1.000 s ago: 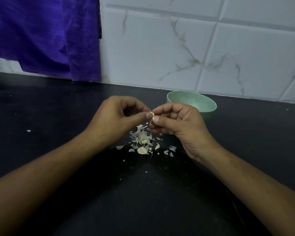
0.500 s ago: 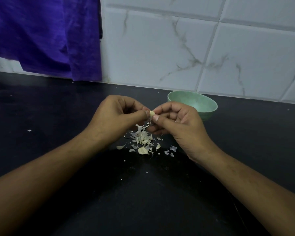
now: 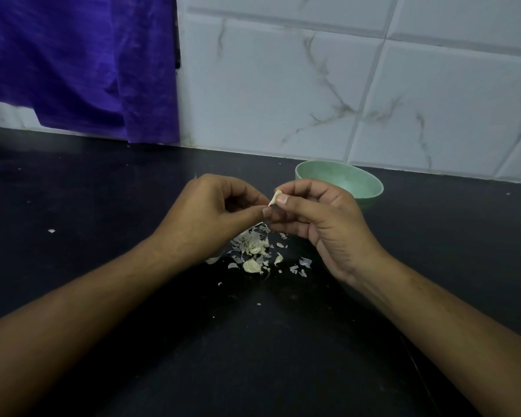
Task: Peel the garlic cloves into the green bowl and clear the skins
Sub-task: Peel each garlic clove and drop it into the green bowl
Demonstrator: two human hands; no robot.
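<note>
My right hand [image 3: 319, 218] pinches a small pale garlic clove [image 3: 275, 197] between thumb and forefinger, held above the counter. My left hand [image 3: 211, 215] is curled beside it, its thumb tip meeting the right hand's fingers just under the clove. Below the hands lies a pile of garlic skins and cloves [image 3: 253, 249] on the black counter. The green bowl [image 3: 364, 185] stands just behind my right hand, partly hidden by it; I cannot see anything inside.
A black countertop [image 3: 253, 341] runs to a white marbled tile wall [image 3: 313, 100]. A purple cloth [image 3: 73, 61] hangs at the back left. Stray skin flecks, such as a skin fleck [image 3: 51, 231], lie to the left.
The clove has been turned and lifted slightly in my right fingers, showing more of it. My left thumb has slid down below it. The pile and bowl are unmoved.
</note>
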